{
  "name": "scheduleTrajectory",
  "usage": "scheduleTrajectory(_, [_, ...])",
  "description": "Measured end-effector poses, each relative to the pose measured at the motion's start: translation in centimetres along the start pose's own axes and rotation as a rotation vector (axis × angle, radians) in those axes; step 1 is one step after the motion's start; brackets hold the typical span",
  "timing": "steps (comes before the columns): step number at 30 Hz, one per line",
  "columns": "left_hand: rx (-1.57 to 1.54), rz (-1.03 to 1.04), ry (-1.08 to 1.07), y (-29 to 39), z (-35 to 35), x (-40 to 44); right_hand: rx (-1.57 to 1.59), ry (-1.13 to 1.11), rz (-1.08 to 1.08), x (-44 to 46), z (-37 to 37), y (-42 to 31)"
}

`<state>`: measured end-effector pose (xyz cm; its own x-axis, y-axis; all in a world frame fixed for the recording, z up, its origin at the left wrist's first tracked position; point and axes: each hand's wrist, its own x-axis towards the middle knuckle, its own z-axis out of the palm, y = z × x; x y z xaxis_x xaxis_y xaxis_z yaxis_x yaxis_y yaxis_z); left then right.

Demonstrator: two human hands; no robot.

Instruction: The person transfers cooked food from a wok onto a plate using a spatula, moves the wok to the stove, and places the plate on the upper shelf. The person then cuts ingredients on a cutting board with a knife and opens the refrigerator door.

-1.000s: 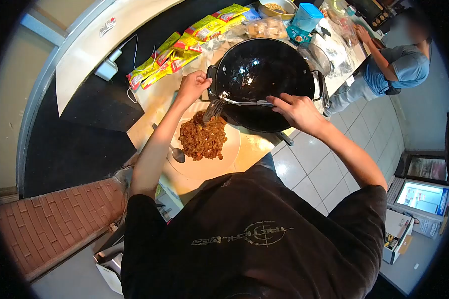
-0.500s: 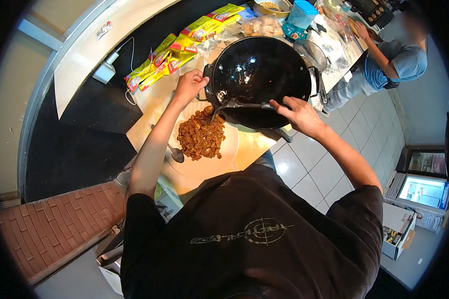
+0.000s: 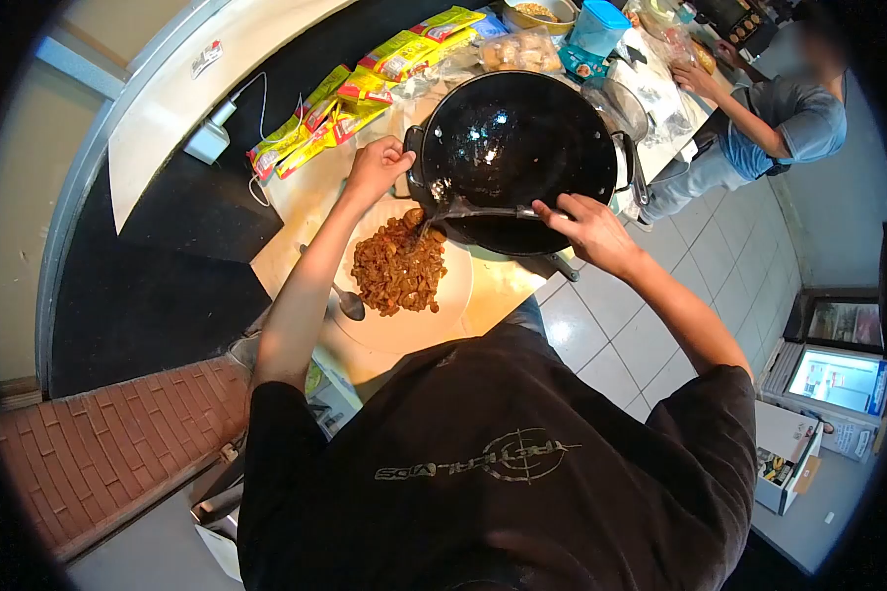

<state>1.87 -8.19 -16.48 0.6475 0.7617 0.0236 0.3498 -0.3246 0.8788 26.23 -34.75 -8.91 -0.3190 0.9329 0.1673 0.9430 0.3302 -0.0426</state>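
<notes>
A black wok (image 3: 522,133) is tilted toward me over the table, its dark inside glossy with oily residue. My left hand (image 3: 376,169) is closed around the loop handle on its left side. In my right hand (image 3: 593,232) is the handle of a metal spatula (image 3: 483,211), which lies across the wok's near side. The spatula's head reaches the left rim, beside a heap of brown cooked noodle-like food (image 3: 399,268). That food sits on a large pale plate (image 3: 455,300) below the wok. A spoon (image 3: 349,304) rests at the plate's left edge, partly behind my left forearm.
Yellow-and-red packets (image 3: 394,57) line the back of the table. Behind the wok are a bag of round brown items (image 3: 519,51), a bowl (image 3: 537,14) and a blue-lidded container (image 3: 598,30). Another person (image 3: 784,123) stands at the right, one hand over the counter.
My hands and the wok stay almost in place; the spatula shifts only slightly. The other person's arm has moved lower and nearer along the counter.
</notes>
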Motion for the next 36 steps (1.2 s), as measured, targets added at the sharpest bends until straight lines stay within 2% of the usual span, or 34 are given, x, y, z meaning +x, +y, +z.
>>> scheduleTrajectory(5, [0.021, -0.017, -0.005, 0.3, 0.0, -0.8, 0.013, 0.093, -0.003, -0.6, 1.0, 0.2])
scheduleTrajectory(17, [0.000, 0.005, -0.010, 0.1, 0.1, -0.3, 0.064, -0.006, 0.051, 0.0, -0.2, -0.8])
scheduleTrajectory(25, [-0.023, 0.016, -0.011, -0.4, 0.0, 0.2, -0.246, -0.067, -0.078, 0.9, 0.0, 3.0])
scheduleTrajectory(36, [0.019, 0.002, 0.004, 0.1, 0.0, -0.5, -0.255, -0.134, -0.110, 1.9, -2.6, 6.2])
